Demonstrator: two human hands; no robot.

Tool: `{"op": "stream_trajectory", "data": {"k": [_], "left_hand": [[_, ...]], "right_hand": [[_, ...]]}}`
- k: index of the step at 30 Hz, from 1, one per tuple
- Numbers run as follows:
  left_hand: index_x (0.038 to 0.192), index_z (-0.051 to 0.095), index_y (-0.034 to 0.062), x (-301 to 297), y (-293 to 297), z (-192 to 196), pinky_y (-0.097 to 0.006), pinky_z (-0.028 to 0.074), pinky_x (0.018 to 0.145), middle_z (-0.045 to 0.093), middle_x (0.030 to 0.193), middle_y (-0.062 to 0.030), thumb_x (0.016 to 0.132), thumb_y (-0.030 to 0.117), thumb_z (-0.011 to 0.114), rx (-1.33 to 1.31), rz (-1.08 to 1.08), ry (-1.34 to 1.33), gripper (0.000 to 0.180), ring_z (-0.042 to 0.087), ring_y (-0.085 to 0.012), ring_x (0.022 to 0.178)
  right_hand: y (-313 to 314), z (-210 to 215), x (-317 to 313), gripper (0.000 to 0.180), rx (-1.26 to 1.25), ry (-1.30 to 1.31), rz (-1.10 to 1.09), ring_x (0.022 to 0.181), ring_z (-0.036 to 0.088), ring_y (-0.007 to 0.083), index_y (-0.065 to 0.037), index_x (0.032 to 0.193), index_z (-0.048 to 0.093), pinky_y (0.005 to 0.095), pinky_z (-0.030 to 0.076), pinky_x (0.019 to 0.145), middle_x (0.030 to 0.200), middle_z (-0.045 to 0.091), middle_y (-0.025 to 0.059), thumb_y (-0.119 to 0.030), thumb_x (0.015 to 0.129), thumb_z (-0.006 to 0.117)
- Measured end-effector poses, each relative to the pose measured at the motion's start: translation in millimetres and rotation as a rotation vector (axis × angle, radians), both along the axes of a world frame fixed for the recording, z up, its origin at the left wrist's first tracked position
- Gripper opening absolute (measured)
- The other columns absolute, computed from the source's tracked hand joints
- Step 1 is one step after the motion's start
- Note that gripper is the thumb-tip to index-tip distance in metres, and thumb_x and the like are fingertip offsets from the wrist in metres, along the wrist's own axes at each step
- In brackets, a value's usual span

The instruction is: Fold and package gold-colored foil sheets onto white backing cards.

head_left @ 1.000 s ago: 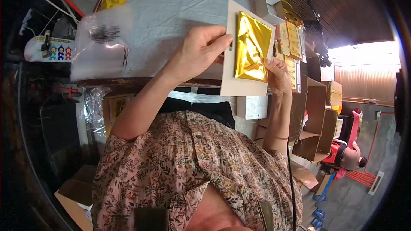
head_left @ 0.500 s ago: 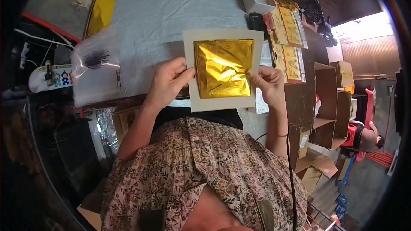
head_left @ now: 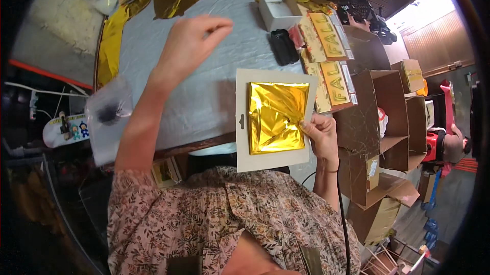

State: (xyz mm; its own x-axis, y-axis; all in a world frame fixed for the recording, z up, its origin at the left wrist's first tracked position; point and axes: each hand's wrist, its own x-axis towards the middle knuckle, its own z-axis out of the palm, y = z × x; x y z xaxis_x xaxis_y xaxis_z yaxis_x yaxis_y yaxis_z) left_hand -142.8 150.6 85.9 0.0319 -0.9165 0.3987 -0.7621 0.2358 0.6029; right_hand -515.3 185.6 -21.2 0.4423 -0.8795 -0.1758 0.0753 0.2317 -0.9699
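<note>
The right hand (head_left: 322, 134) pinches the right edge of a pale grey rectangular card (head_left: 273, 164) bearing a flat gold foil packet (head_left: 278, 117), before the torso at the table's near edge. The left hand (head_left: 186, 45) has released the card, leaving the right its only visible support; blurred and with bent fingers, it hovers over the pale blue table covering (head_left: 204, 96), seemingly empty, fingertip contact unclear. Beyond lie a black oblong object (head_left: 284, 47) and a white open box (head_left: 280, 12).
</note>
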Motion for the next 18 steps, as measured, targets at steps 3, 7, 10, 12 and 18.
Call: {"op": "stream_trajectory", "data": {"k": [3, 7, 10, 12, 18], "left_hand": [[0.099, 0.079, 0.0126, -12.1, -97.4, -2.8, -0.046, 0.055, 0.073, 0.074, 0.089, -0.012, 0.088, 0.027, 0.069, -0.207, -0.157, -0.31, 0.021, 0.071, -0.0343, 0.087], [0.095, 0.078, 0.0122, -44.2, -194.4, -22.3, -0.047, 0.056, 0.075, 0.073, 0.093, -0.0114, 0.086, 0.025, 0.069, 0.003, -0.171, -0.574, 0.018, 0.071, -0.0335, 0.091], [0.088, 0.078, 0.0122, -68.6, -231.6, -43.1, -0.048, 0.057, 0.075, 0.073, 0.092, -0.0179, 0.08, 0.022, 0.068, 0.026, -0.06, -0.659, 0.016, 0.072, -0.0366, 0.089], [0.087, 0.077, 0.0107, -73.4, -248.1, -54.6, -0.048, 0.057, 0.074, 0.073, 0.092, -0.0197, 0.079, 0.02, 0.068, 0.02, -0.059, -0.68, 0.016, 0.073, -0.0378, 0.088], [0.089, 0.078, 0.0085, -75.1, -264.1, -74.1, -0.047, 0.059, 0.071, 0.076, 0.093, -0.0169, 0.087, 0.014, 0.059, 0.01, -0.061, -0.811, 0.02, 0.075, -0.0364, 0.088]], "right_hand": [[2.3, -6.0, -12.2, 0.015, 0.048, -0.011, -0.04, 0.072, 0.064, 0.0064, 0.007, 0.097, 0.076, 0.0209, 0.048, 0.066, 0.087, 0.076, 0.0066, -0.006, 0.09, 0.076], [4.4, -3.1, -7.8, 0.012, 0.038, -0.016, -0.114, 0.06, 0.049, 0.0012, 0.005, 0.092, 0.076, 0.0204, 0.038, 0.055, 0.071, 0.066, -0.0036, -0.006, 0.091, 0.077], [3.2, 3.2, -8.5, 0.012, 0.056, -0.019, -0.136, 0.061, 0.049, 0.0005, 0.005, 0.095, 0.077, 0.0205, 0.037, 0.054, 0.072, 0.066, -0.0037, -0.006, 0.091, 0.077], [1.6, 4.4, -15.6, 0.012, 0.079, -0.019, -0.119, 0.062, 0.052, 0.0018, 0.005, 0.094, 0.077, 0.0201, 0.039, 0.057, 0.075, 0.069, -0.001, -0.006, 0.09, 0.077], [-7.9, 5.0, -24.0, 0.012, 0.121, -0.028, -0.098, 0.063, 0.051, 0.0013, 0.006, 0.093, 0.076, 0.0193, 0.038, 0.058, 0.074, 0.069, -0.0018, -0.006, 0.09, 0.077]]}}
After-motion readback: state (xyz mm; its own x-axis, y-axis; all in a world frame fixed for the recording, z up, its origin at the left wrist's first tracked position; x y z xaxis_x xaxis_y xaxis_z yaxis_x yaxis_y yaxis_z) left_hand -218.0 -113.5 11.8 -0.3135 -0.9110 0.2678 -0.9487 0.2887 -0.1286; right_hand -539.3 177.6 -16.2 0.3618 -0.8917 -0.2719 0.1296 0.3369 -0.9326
